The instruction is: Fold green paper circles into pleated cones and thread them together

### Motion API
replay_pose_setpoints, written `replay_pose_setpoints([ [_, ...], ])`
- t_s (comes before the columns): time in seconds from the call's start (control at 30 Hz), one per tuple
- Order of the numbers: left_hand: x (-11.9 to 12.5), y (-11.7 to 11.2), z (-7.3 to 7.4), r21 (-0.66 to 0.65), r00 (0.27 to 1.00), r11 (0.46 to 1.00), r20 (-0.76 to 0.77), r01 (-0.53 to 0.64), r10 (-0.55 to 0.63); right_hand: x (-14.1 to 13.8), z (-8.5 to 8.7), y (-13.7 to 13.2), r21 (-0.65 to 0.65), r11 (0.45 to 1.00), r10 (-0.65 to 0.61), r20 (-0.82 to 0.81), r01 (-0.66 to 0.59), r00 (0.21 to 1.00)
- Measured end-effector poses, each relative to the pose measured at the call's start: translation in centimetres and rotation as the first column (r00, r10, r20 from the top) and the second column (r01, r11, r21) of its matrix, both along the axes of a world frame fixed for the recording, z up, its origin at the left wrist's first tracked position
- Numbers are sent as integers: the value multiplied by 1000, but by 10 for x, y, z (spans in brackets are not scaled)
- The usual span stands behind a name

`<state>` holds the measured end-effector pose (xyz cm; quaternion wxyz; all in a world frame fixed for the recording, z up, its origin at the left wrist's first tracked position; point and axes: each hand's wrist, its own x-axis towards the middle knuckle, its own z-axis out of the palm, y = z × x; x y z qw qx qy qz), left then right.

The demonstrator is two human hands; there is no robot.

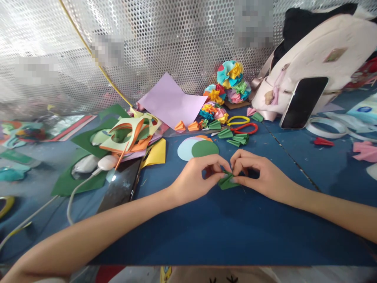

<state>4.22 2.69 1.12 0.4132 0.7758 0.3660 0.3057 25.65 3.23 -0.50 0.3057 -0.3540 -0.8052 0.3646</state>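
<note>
In from the table's near edge, the left hand and right hand pinched pleated green paper, likely light, easily crushed, best held by its folds.

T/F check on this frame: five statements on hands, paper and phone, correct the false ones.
1. The left hand holds folded green paper. True.
2. The right hand lies flat on the table. False: its fingers pinch that same paper.
3. The green disc overlaps the pale blue disc. True.
4. The tilted phone stands before the lilac sheet. False: it stands before the pale backpack.
5. The lilac sheet is left of the paper balls. True.
</note>
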Motion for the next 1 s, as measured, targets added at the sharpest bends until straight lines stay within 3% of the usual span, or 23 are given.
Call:
replay_pose_setpoints([
  [0.2, -1, -1, -2, 62, 999, 998, -34, 24, -21, 1, 2, 1, 56, 998, -13, 65, 10, 998],
  [0.43, 1, -4, -6, 75, 1000, 997, -2, 10, -10, 0, 1, -1, 15, 1000, -1, 26, 0, 1000],
  [0.6, 3, -5, -8, -14, 998, 998, 3, 66, -66, -3, 1, -5, 32, 999, 28, 30, -29, 999],
  [0.87, 1, 3, -4, -180, 999, 983, 19, 35, -32, -2, 3, -6, 10, 1000, 21, 34, -21, 999],
  [1.0, -2, 6, -5, -181, 996, 981, 75, 65, -53, -1, 4, -6, -14, 1000, 9, 39, -9, 999],
])
